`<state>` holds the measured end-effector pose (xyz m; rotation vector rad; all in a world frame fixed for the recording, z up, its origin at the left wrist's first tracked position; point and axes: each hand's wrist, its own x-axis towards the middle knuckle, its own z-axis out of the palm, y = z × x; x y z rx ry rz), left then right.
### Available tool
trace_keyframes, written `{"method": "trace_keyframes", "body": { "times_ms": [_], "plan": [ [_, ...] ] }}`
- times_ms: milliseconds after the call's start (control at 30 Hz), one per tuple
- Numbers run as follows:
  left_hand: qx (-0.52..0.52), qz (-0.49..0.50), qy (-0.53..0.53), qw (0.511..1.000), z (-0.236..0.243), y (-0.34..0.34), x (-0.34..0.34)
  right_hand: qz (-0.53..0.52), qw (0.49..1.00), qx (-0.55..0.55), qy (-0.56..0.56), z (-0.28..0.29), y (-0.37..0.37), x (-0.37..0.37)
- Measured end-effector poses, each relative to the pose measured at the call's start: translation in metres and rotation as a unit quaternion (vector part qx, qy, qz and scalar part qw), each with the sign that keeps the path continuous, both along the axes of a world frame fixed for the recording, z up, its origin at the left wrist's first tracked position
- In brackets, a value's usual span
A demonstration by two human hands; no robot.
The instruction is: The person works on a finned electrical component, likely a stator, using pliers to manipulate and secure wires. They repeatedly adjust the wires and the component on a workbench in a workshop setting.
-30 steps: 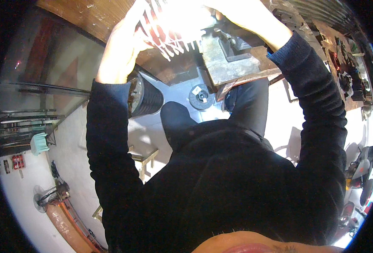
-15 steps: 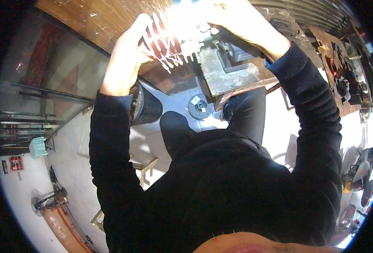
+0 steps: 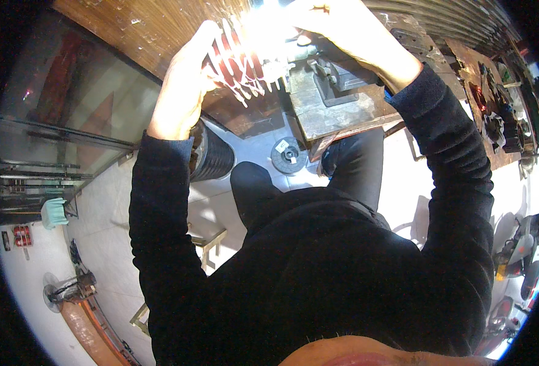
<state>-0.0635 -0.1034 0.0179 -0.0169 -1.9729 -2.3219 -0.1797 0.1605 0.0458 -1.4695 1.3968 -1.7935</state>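
Note:
At the top of the head view, my left hand (image 3: 179,85) is closed around the edge of a reddish-brown ribbed bundle (image 3: 237,61), which looks like wound wire coils with white strands hanging below. Strong glare covers the bundle's right side. My right hand (image 3: 342,29) is beyond that glare, its fingers curled and pinched together. Whatever lies between them is washed out. Below my right hand, a metal clamp-like fixture (image 3: 336,79) sits on a worn workbench (image 3: 324,116).
A brown wooden surface (image 3: 153,30) lies at the far left. On the floor are a grey spool (image 3: 288,155) and a dark ribbed drum (image 3: 214,152) near my legs. A tool-laden board (image 3: 489,104) stands at right. A small wooden stool (image 3: 211,244) is at left.
My right hand has shifted slightly to the right and its curled fingers have turned a little. My left hand keeps its grip on the bundle, with barely any movement.

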Motion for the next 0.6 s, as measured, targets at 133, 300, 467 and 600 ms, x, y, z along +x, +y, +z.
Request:
{"method": "trace_keyframes", "body": {
  "times_ms": [133, 300, 467, 600],
  "plan": [
    [0.003, 0.038, -0.002, 0.999, -0.004, 0.003, 0.001, -0.002, 1.0, 0.012, -0.004, 0.0, 0.002, 0.006],
    [0.013, 0.02, 0.0, 1.0, -0.004, 0.001, 0.0, -0.018, 0.997, 0.079, -0.014, 0.005, 0.0, 0.01],
    [-0.031, 0.009, -0.006, 0.999, 0.002, -0.003, 0.0, 0.04, 0.997, -0.015, 0.063, 0.018, -0.002, 0.018],
    [-0.033, 0.009, 0.002, 0.999, 0.002, -0.003, 0.0, 0.029, 0.999, -0.013, -0.01, 0.015, 0.0, 0.028]
  ]
}}
